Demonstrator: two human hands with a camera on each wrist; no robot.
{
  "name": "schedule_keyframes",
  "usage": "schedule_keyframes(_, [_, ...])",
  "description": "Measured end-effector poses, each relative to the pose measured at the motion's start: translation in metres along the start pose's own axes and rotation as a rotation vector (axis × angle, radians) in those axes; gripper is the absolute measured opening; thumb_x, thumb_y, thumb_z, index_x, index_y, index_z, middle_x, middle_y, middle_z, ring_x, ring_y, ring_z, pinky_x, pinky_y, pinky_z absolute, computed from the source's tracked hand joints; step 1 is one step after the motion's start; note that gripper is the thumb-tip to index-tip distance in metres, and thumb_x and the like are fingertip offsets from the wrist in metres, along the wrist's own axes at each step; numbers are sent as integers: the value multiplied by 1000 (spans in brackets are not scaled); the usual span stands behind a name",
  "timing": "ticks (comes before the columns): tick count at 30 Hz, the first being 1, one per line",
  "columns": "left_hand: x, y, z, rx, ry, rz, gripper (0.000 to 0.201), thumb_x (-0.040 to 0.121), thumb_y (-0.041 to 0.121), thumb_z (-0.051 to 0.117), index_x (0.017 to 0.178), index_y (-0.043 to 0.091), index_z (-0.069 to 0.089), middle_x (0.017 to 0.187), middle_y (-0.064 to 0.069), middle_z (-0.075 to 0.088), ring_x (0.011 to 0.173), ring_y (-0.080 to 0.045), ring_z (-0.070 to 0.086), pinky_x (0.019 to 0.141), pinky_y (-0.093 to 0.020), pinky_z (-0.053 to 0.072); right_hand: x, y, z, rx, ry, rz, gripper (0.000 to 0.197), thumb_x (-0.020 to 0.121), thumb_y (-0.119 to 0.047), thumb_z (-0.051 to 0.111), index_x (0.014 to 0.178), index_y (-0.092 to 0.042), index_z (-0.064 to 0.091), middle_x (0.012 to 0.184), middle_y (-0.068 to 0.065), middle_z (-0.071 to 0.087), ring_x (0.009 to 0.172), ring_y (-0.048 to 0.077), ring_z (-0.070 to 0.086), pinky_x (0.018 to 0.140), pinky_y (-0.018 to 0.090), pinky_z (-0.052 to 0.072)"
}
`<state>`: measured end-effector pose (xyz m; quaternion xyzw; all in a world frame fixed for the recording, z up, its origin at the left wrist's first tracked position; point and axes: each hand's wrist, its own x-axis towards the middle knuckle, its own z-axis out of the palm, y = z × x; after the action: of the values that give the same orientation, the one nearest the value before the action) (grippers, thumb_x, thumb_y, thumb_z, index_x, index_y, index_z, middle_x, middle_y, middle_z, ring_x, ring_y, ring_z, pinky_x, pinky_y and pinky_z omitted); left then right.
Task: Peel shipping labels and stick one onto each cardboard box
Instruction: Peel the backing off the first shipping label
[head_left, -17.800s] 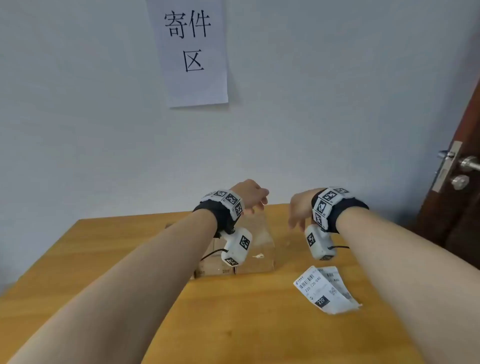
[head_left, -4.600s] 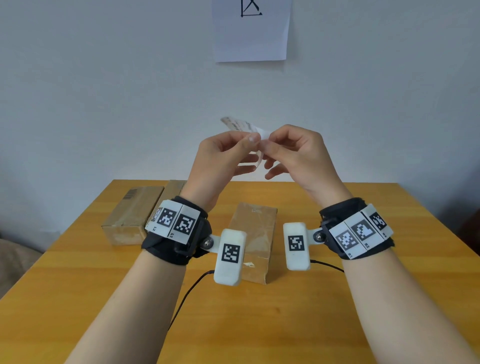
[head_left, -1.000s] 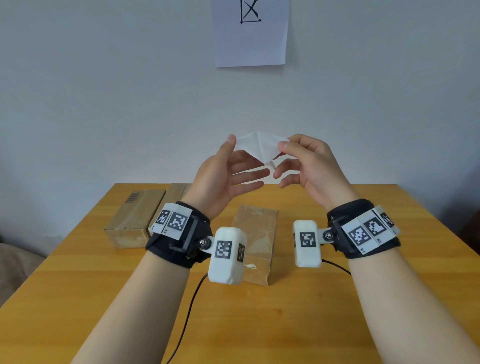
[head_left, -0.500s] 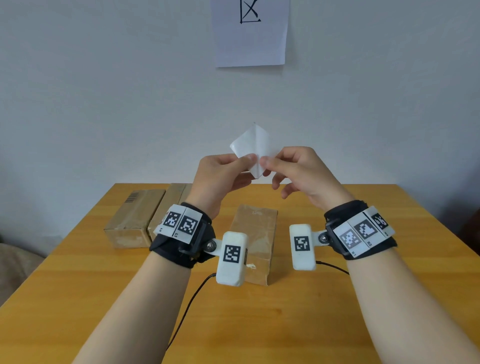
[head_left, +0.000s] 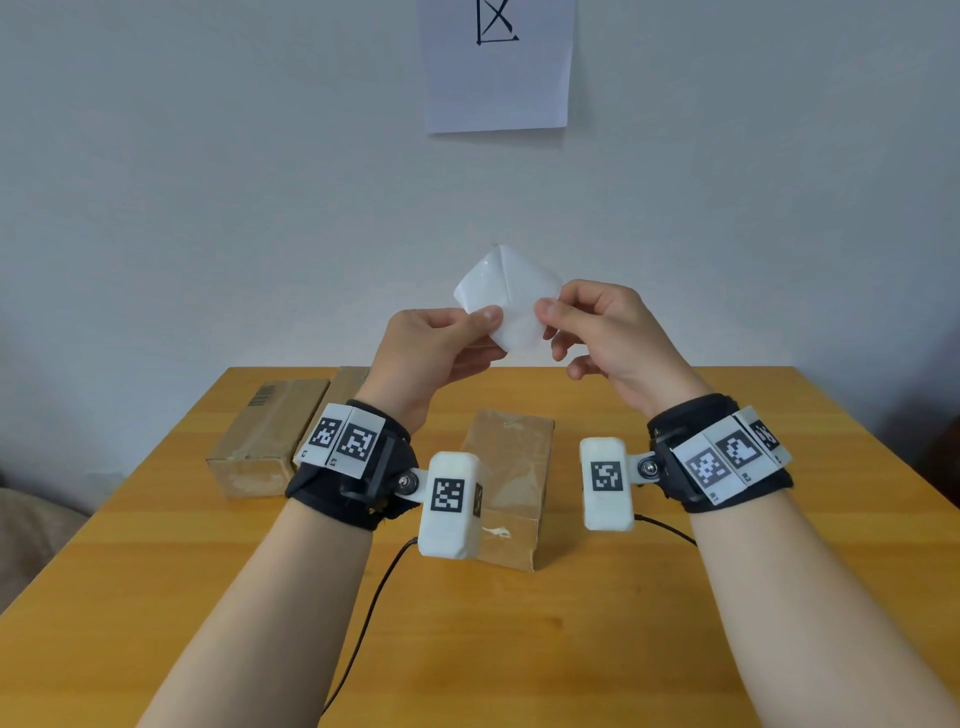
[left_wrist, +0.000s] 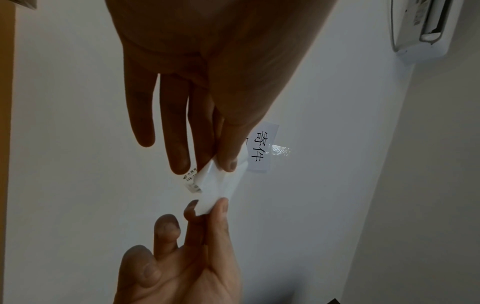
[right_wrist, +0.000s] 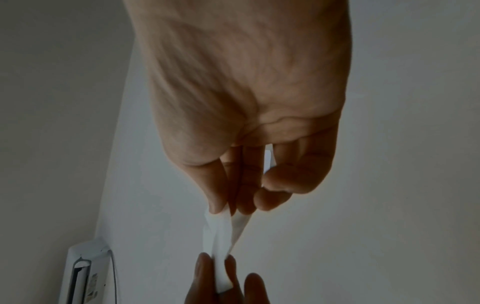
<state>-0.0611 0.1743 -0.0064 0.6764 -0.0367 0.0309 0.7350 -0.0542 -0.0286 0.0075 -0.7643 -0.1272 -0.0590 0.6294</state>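
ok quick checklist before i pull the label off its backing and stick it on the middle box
1. Both hands grip the label: left hand and right hand each pinch the shipping label. Ok.
2. Layers parting: two sheets spread between the fingers in the right wrist view. Ok.
3. Label fully free of its backing: cannot tell.
4. Top of the middle box bare: no label on it. Ok.
5. Left boxes unlabelled: cannot tell, partly hidden by the wrist.
6. Hands over the box: held high above the table. Not ok.
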Motion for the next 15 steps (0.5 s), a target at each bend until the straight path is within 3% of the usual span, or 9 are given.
schedule_keyframes(4, [-1, 2, -1, 8, -35, -13, 25, 97, 27, 76, 100, 2, 78, 97, -13, 82, 93, -23, 81, 89, -35, 63, 0, 0, -3, 73, 7, 24, 33, 101, -23, 68, 69, -23, 62, 77, 0, 63, 66, 18, 59, 49, 30, 43])
schedule_keyframes(8, [0, 4, -3, -22, -69, -54, 24, 98, 27, 75, 103, 3, 78, 94, -10, 82, 91, -21, 80, 88, -34, 64, 1, 0, -7, 175, 12, 47, 39, 100, -20, 67, 63, -27, 60, 82, 0, 61, 64, 19, 57, 49, 30, 41])
schedule_keyframes(12, [0, 7, -3, -102, -93, -97, 23, 97, 23, 75, 84, 5, 75, 77, -7, 75, 86, -23, 77, 91, -38, 64, 1, 0, -11, 275, -1, 75, 37, 99, -18, 67, 64, -24, 59, 88, 6, 60, 63, 20, 56, 46, 28, 40])
schedule_keyframes(15, [-2, 9, -4, -167, -114, -125, 18, 98, 21, 73, 91, 4, 75, 77, -6, 75, 90, -23, 78, 93, -40, 63, 1, -1, -11, 345, -3, 100, 37, 100, -18, 64, 64, -23, 60, 87, 7, 60, 60, 19, 55, 44, 26, 40])
